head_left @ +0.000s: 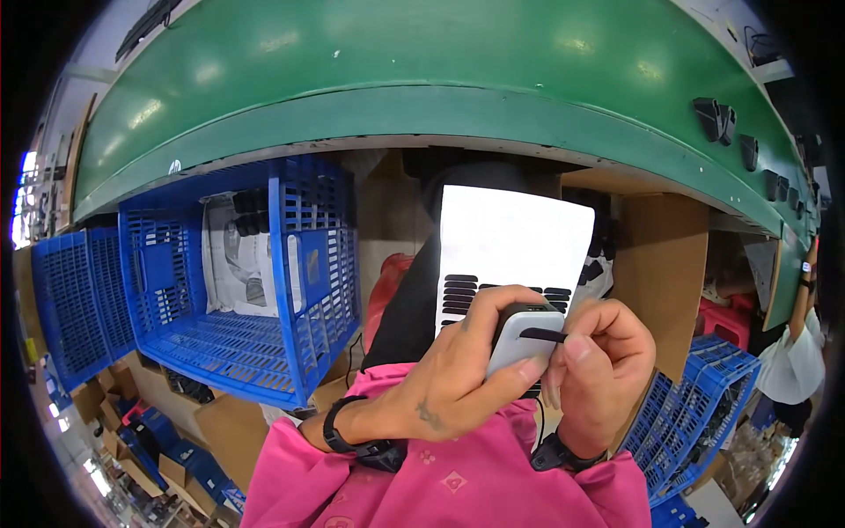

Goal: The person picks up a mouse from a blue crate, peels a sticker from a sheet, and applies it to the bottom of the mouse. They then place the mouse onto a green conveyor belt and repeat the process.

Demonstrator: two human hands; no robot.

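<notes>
My left hand (458, 374) is wrapped round a small rounded grey case (509, 354) with a black edge, its thumb across the lower face. Between the thumb and fingers of my right hand (607, 365) is one end of a narrow black adhesive strip (540, 334). The strip's other end lies over the grey face; whether it is stuck down I cannot tell. Beneath both hands a white sheet (515, 233) rests on my lap, with rows of similar black strips on it, partly covered by the left hand.
A green workbench (396, 62) crosses the far side, with several black parts (715, 119) at its right. On the left, a blue crate (220, 343) stands on its side with black items inside. Another blue crate (695, 405) is at the right, near a cardboard box (660, 264) and another person's arm (799, 304).
</notes>
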